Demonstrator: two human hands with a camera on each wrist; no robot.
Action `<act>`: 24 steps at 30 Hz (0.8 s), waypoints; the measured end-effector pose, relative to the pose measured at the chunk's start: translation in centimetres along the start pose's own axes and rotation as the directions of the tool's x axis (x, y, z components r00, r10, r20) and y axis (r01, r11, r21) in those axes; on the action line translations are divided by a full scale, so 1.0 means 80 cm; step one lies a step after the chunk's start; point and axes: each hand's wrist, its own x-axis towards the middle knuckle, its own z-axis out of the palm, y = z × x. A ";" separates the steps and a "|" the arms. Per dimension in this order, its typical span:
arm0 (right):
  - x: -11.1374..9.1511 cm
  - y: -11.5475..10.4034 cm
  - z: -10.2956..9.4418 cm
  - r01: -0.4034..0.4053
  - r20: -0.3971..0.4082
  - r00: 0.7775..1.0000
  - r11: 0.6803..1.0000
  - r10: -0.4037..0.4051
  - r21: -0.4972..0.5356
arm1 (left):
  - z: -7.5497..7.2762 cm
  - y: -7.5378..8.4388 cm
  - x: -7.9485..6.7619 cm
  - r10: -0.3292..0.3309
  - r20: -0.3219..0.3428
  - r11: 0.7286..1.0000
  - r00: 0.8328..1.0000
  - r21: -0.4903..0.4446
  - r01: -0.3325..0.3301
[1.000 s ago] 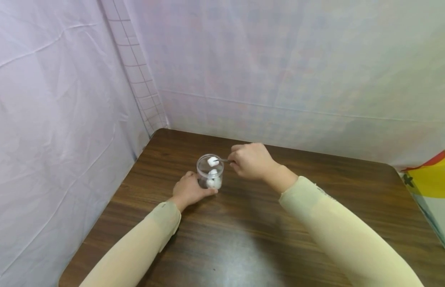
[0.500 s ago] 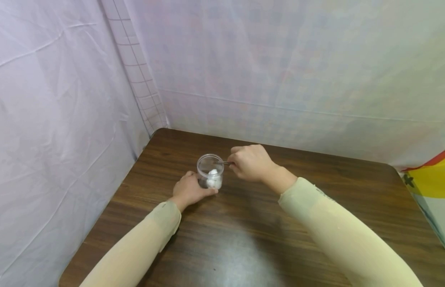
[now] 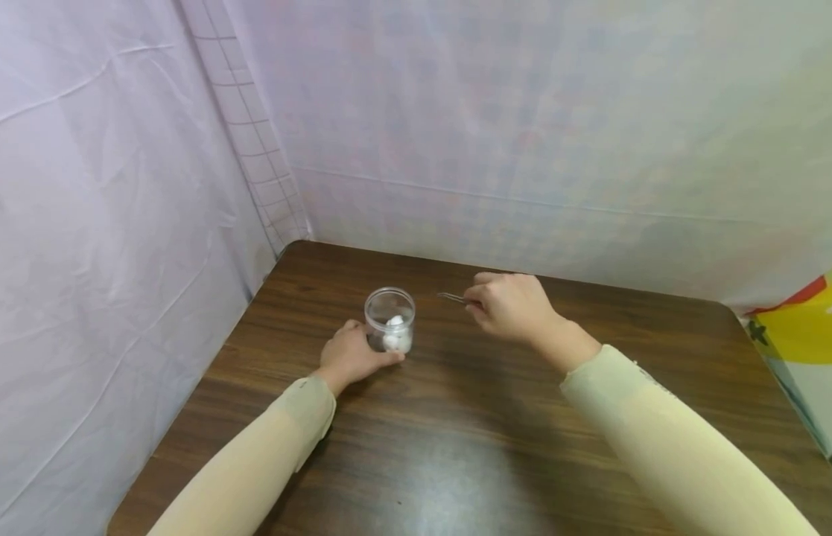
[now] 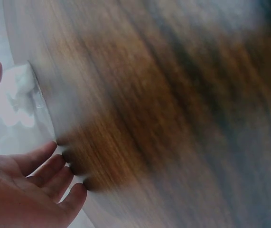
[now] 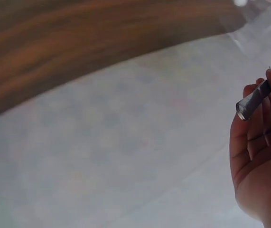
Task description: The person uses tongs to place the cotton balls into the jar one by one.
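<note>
A clear round jar (image 3: 377, 324) without a lid stands upright on the table, with a few white lumps like cotton balls (image 3: 397, 342) at its bottom. My left hand (image 3: 352, 356) holds the jar low on its left side, thumb in front and fingers behind. In the left wrist view the jar (image 4: 44, 116) lies between thumb and fingers. To the right of the jar, my right hand (image 3: 512, 307) pinches metal tweezers (image 3: 451, 297), tips pointing left and apart from the jar. The tweezers' rear end (image 5: 253, 100) shows in the right wrist view; nothing visible sits between their tips.
The brown wood-grain table (image 3: 442, 439) has rounded far corners. White cloth hangs behind it (image 3: 523, 149) and along its left side. A yellow and red item (image 3: 801, 320) is beyond the right edge.
A white lump was in the tweezers above the jar; it is now out of them, down in the jar. My right hand has moved right with the tweezers. The left hand stays on the jar.
</note>
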 end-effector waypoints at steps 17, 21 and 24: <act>-0.103 0.007 0.090 -0.184 0.184 0.967 0.983 0.176 0.026 | -0.003 -0.002 -0.001 0.006 0.008 1.000 1.000 0.004 -0.006; -0.105 0.001 0.097 -0.191 0.169 0.968 0.981 0.186 0.016 | -0.002 -0.003 0.000 0.005 0.014 1.000 1.000 0.008 -0.005; -0.106 -0.003 0.101 -0.194 0.154 0.970 0.981 0.189 0.016 | -0.002 -0.002 0.000 0.002 0.017 1.000 1.000 0.007 -0.002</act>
